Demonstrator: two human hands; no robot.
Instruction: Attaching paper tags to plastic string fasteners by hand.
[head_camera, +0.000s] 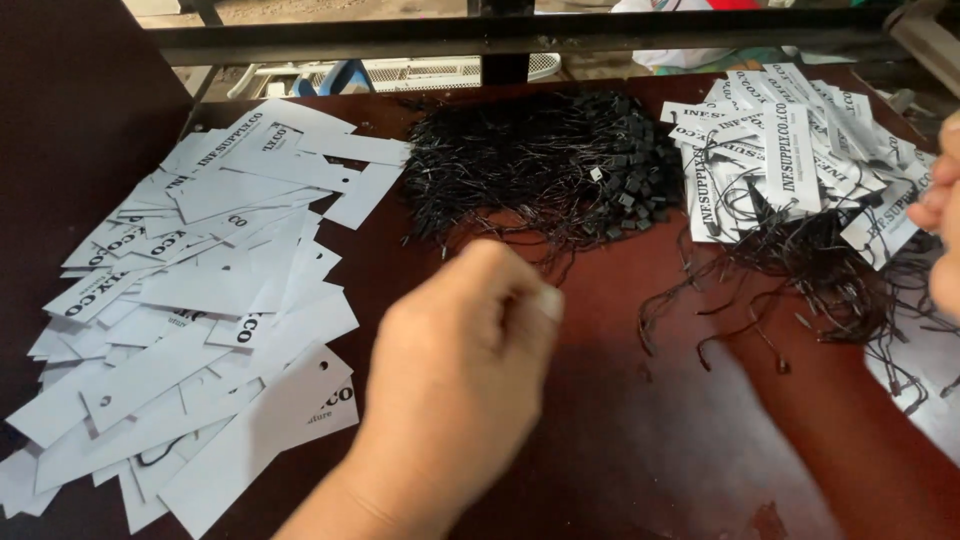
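Observation:
My left hand (455, 365) hovers blurred over the dark red table (640, 440), fingers curled in with nothing visible in them, just below a heap of black string fasteners (540, 165). Loose white paper tags (200, 300) with punched holes lie spread to its left. Only part of my right hand (942, 215) shows at the right edge, by a pile of white tags with black strings attached (790, 165). Whether it holds anything is hidden.
A dark metal bar (500, 35) runs across the back edge of the table. A dark panel (70, 90) rises at the far left. Loose black strings (800, 290) trail from the right pile toward the table's middle.

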